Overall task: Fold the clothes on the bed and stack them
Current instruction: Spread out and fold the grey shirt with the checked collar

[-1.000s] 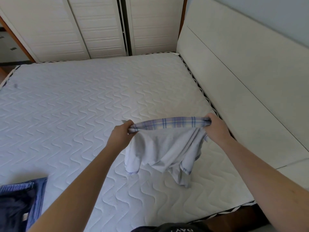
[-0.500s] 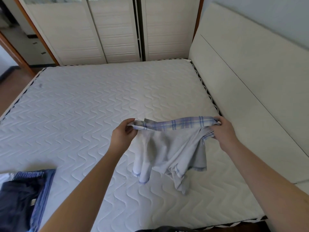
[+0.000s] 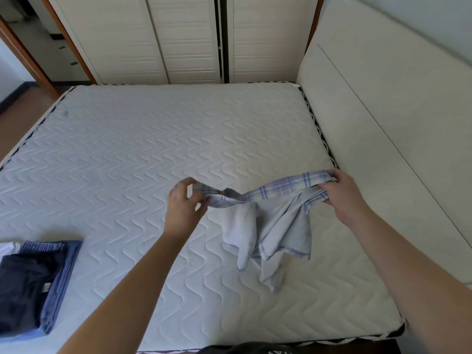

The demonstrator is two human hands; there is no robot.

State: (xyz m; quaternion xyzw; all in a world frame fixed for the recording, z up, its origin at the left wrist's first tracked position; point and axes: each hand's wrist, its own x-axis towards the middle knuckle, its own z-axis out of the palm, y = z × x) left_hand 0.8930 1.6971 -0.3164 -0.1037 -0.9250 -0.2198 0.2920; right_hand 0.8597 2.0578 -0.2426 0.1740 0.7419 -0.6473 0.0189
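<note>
Pale blue shorts held up over the bed

At frame centre-right, the left hand (image 3: 185,200) and right hand (image 3: 341,194) each pinch the plaid waistband of the shorts (image 3: 268,226), legs dangling above the mattress (image 3: 153,149). A folded dark stack (image 3: 30,284) lies lower left; the headboard (image 3: 383,123) runs along the right.

Surface finishes: cloth, quilting, painted panels.
Shorts (image 3: 268,226): thin matt cloth, plaid-woven waistband. Mattress (image 3: 153,154): white quilted fabric, zigzag stitching. Wardrobe doors (image 3: 189,39): smooth matt cream panels. Folded stack (image 3: 33,284): dark matt cloth.
</note>
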